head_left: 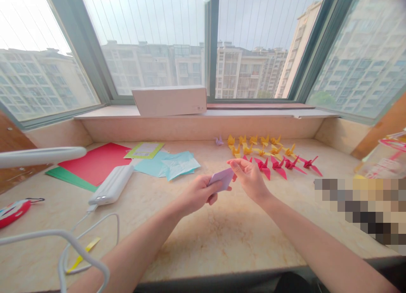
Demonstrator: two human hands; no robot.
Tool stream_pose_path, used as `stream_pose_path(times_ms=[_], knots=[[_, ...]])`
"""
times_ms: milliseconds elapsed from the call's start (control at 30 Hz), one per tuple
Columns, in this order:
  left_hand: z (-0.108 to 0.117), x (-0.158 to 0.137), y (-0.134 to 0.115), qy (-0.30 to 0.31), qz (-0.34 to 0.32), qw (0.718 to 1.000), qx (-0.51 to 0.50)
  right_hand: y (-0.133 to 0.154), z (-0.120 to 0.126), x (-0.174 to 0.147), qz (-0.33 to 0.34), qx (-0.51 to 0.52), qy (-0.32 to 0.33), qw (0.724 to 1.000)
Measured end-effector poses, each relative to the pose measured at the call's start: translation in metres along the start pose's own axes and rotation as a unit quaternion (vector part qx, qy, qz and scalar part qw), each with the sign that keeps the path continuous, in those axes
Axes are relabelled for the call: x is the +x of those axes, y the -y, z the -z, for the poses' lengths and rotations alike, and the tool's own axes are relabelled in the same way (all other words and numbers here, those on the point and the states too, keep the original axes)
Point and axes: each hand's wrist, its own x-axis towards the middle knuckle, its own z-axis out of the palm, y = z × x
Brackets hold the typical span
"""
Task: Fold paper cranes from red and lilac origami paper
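A small folded piece of purple paper (223,179) is held up above the sill counter. My left hand (203,190) pinches it from the left, thumb on top and fingers underneath. On its right edge, my right hand (249,176) is closed, with thumb and index finger pressed together at the paper's upper corner. Just behind my right hand stand several red paper cranes (279,167), partly covered by it. Rows of yellow paper cranes (261,151) sit farther back, and one pale purple crane (218,141) stands at their left end.
Light blue paper (180,164), a yellow-green packet (144,150), red paper (98,160) and green paper (71,179) lie left. Nearer are a white power bank (112,185), its cable (117,229) and a yellow strip (84,256). A white box (169,102) rests on the window ledge.
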Motion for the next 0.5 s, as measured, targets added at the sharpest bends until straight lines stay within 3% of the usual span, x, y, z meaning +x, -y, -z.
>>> stream_pose_path(times_ms=[233, 400, 500], knots=[[0.0011, 0.0008, -0.0011, 0.005, 0.019, 1.000, -0.015, 0.0020, 0.0015, 0.0011, -0.001, 0.011, 0.036, 0.999], [0.0018, -0.0002, -0.0043, 0.006, 0.036, 0.999, -0.019, -0.0020, -0.0008, -0.0006, 0.026, 0.029, -0.011, 0.999], [0.0037, 0.0018, -0.0038, -0.034, 0.039, 0.999, -0.008, -0.0038, 0.0005, -0.0010, 0.067, 0.034, -0.065, 0.995]])
